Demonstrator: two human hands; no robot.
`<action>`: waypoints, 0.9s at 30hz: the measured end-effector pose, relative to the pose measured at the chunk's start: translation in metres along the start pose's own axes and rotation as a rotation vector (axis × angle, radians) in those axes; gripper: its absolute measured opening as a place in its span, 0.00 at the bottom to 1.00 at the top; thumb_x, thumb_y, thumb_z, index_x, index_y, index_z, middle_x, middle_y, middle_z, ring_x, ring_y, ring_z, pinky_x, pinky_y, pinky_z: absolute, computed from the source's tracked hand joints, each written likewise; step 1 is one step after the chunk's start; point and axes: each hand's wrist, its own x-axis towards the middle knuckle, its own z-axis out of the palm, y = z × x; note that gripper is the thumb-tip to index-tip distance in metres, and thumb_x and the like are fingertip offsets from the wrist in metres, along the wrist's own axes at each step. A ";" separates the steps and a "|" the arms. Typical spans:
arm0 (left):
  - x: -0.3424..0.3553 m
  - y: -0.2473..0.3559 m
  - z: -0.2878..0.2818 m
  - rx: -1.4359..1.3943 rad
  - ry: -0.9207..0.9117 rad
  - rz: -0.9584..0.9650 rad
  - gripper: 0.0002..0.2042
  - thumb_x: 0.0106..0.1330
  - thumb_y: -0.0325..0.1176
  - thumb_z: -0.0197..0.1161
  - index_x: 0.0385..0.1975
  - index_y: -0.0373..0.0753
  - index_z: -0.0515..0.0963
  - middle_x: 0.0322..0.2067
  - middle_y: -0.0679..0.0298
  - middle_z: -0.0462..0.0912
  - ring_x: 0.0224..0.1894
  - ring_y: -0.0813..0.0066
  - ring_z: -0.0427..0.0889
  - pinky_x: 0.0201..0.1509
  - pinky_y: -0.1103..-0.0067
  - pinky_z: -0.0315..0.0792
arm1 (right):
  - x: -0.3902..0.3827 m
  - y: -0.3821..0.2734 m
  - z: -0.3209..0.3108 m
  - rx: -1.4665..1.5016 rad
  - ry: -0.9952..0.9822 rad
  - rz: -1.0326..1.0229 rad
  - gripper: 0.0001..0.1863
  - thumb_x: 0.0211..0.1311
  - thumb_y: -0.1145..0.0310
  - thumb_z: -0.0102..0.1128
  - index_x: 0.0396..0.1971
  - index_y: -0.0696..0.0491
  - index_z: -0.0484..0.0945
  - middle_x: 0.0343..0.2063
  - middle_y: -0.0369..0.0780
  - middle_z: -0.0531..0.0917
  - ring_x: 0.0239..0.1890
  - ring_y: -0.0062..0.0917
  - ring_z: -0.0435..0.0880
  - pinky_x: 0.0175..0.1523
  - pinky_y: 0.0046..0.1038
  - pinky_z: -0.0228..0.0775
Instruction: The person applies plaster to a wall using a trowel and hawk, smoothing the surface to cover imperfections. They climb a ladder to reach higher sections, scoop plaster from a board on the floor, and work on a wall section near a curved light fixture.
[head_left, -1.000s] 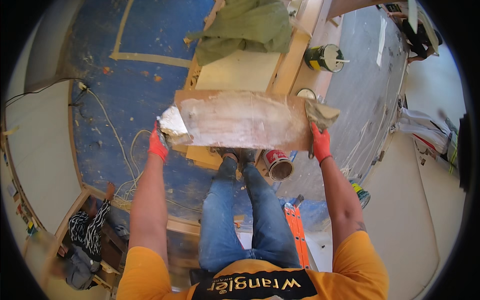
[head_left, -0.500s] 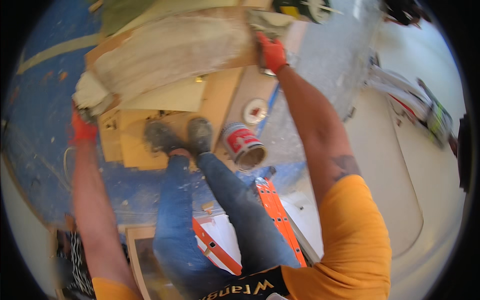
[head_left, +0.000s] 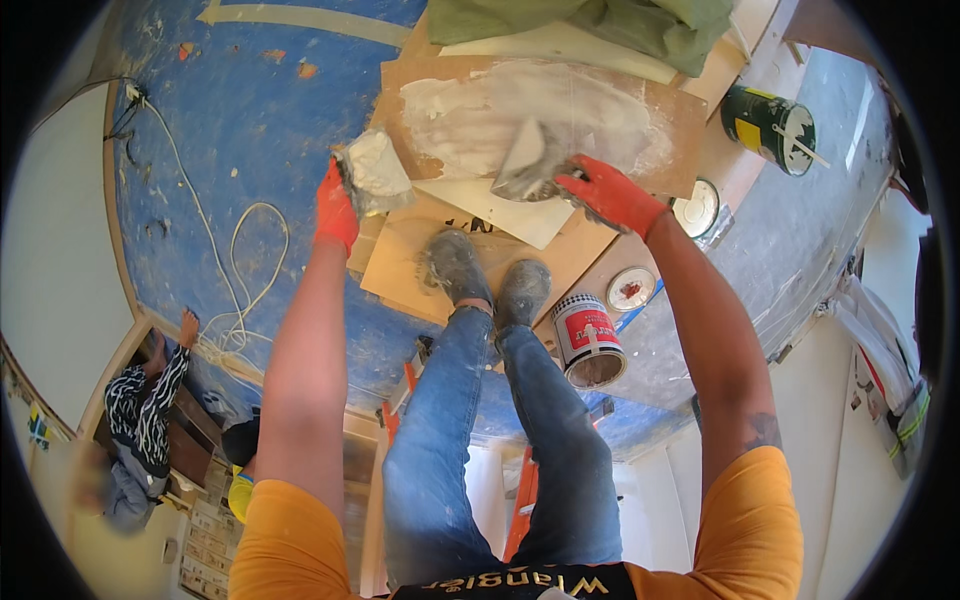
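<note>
My left hand (head_left: pixel 337 210), in a red glove, grips a filling knife whose blade carries a thick lump of white filler (head_left: pixel 380 165). It is beside the left end of a brown board (head_left: pixel 685 125) with white filler spread across its middle. My right hand (head_left: pixel 620 195), also gloved in red, is closed on a wide filling knife (head_left: pixel 525 165). That blade is smeared grey-white and overlaps the board's near edge; whether it touches the board I cannot tell. The fingers partly hide both handles.
A red-and-white can (head_left: pixel 588 335) and a round lid (head_left: pixel 632 289) are right of my boots. Farther right is a dark green can (head_left: pixel 755 130) with a stick. White cable (head_left: pixel 195 195) loops at left. Below it is another person (head_left: pixel 150 420). An orange ladder (head_left: pixel 522 500) shows between my legs.
My view has swung, so the board appears farther right. My right hand has brought its knife from the board's right end toward its middle near edge. My hands are closer together.
</note>
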 end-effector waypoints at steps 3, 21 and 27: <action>0.071 -0.086 -0.073 0.169 0.256 0.001 0.29 0.76 0.53 0.44 0.61 0.31 0.69 0.59 0.57 0.76 0.60 0.65 0.75 0.64 0.75 0.65 | 0.142 0.006 0.053 -0.250 -0.263 -0.074 0.28 0.68 0.49 0.57 0.55 0.57 0.75 0.46 0.49 0.82 0.47 0.35 0.81 0.52 0.32 0.73; 0.236 0.065 -0.078 -0.243 0.248 -0.118 0.29 0.76 0.55 0.44 0.55 0.32 0.74 0.51 0.58 0.79 0.52 0.68 0.77 0.58 0.74 0.70 | 0.345 -0.279 0.084 -0.669 -0.236 -0.362 0.24 0.62 0.65 0.56 0.59 0.49 0.67 0.47 0.51 0.77 0.48 0.46 0.79 0.52 0.42 0.70; 0.115 0.214 -0.032 -0.805 0.191 -0.239 0.29 0.76 0.56 0.41 0.66 0.41 0.65 0.61 0.60 0.72 0.62 0.63 0.73 0.66 0.66 0.68 | 0.235 -0.423 0.001 -0.361 -0.157 -0.309 0.28 0.56 0.77 0.61 0.59 0.49 0.71 0.41 0.52 0.74 0.42 0.50 0.77 0.45 0.43 0.72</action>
